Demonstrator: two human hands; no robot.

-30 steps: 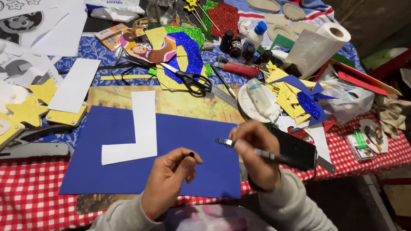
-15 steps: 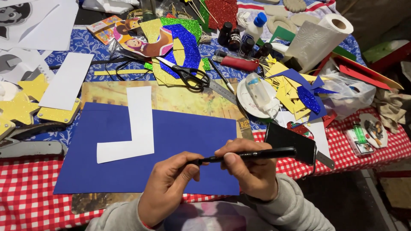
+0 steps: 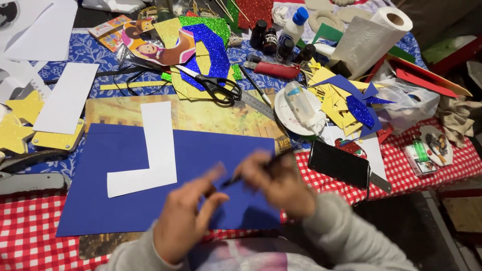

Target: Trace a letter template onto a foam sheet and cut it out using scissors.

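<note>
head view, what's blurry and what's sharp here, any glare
Head view: both hands, left hand and right hand, are smeared by motion blur, and so is the dark pen between them; the blue sheet, white L-shaped cutout, scissors and black phone are sharp; lighting is even, with sparkle on the glitter foam and no strong glare.
</note>
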